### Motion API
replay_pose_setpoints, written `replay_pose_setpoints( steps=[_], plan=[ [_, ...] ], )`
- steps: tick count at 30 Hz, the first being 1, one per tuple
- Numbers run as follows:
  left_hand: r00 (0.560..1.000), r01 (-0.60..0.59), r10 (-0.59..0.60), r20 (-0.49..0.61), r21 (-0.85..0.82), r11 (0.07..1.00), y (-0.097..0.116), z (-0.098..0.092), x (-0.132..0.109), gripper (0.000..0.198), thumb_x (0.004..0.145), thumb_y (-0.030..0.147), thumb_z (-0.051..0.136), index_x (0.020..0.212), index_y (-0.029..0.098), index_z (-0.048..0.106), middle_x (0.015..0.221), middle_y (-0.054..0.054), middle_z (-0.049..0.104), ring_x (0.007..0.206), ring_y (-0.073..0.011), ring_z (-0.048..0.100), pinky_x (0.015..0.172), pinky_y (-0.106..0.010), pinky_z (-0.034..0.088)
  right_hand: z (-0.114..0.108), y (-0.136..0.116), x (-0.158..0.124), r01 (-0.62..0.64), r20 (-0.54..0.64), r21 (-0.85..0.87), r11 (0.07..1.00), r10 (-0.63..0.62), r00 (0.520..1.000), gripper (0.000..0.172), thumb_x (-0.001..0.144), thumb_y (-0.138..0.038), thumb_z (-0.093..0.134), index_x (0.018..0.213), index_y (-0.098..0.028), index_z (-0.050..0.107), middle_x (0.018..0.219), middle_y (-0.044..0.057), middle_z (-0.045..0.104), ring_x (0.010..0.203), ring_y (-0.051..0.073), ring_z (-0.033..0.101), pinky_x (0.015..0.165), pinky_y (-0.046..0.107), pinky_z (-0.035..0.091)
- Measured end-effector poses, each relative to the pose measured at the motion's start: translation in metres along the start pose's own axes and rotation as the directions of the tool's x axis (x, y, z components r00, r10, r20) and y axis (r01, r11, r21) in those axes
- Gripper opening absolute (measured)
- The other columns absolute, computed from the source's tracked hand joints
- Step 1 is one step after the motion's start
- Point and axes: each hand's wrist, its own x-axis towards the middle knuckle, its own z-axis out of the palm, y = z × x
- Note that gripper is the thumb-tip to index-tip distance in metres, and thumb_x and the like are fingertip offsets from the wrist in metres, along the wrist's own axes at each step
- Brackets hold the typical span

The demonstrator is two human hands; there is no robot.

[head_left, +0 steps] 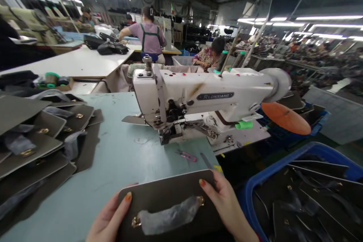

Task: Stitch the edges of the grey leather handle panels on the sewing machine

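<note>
Between my two hands is a dark grey-brown bag panel (167, 187) with a pale edge. A handle (170, 217) wrapped in clear plastic is fixed across it by gold-coloured fittings at both ends. My left hand (112, 213) grips the panel's left side, thumb on its face. At the upper right corner my right hand (224, 200) pinches it, also thumb on top; the fingers behind are partly hidden. Beyond the panel stands a white sewing machine (204, 87). Pink-handled thread snips (187, 155) lie on the pale green tabletop (121, 155) between them.
Similar panels with wrapped handles form a pile (48, 136) at the left. A blue bin (252, 196) on the right holds several more. An orange disc (286, 118) stands beside the machine. Behind, a person (150, 38) in a green-strapped apron stands at a white table (76, 62).
</note>
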Motion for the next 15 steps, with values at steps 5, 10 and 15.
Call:
replay_pose_setpoints(
  steps=[5,10,15],
  plan=[
    [0.994,-0.111,0.111,-0.005,0.041,0.993,0.001,0.016,-0.015,0.054,0.069,0.051,0.078,0.114,0.023,0.067,0.091,-0.003,0.077,0.076,-0.0217,0.071,0.059,-0.023,0.053,-0.023,0.023,0.000,-0.158,-0.056,0.142,0.977,0.168,0.984,0.037,0.081,-0.054,0.068,0.100,-0.023,0.073,0.099,0.017,0.074,0.091,0.034,0.071,0.071,0.043,0.058],
    [0.979,-0.202,0.202,0.010,0.115,0.973,0.005,0.016,-0.021,0.046,0.073,0.053,0.074,0.106,0.021,0.074,0.097,-0.004,0.076,0.086,-0.0206,0.068,0.067,-0.021,0.051,-0.025,0.036,0.011,-0.207,-0.171,0.203,0.957,0.243,0.955,0.039,0.066,-0.057,0.078,0.093,-0.030,0.073,0.093,0.011,0.076,0.084,0.037,0.072,0.062,0.043,0.060],
    [0.976,-0.145,0.153,0.158,-0.063,0.987,0.013,0.002,-0.019,0.043,0.081,0.052,0.065,0.110,0.021,0.073,0.101,-0.008,0.075,0.090,-0.0243,0.069,0.081,-0.032,0.053,-0.011,0.041,0.028,-0.185,-0.300,0.148,0.971,0.223,0.928,0.039,0.067,-0.056,0.074,0.093,-0.027,0.070,0.089,0.007,0.076,0.087,0.036,0.072,0.065,0.041,0.061]
  ],
)
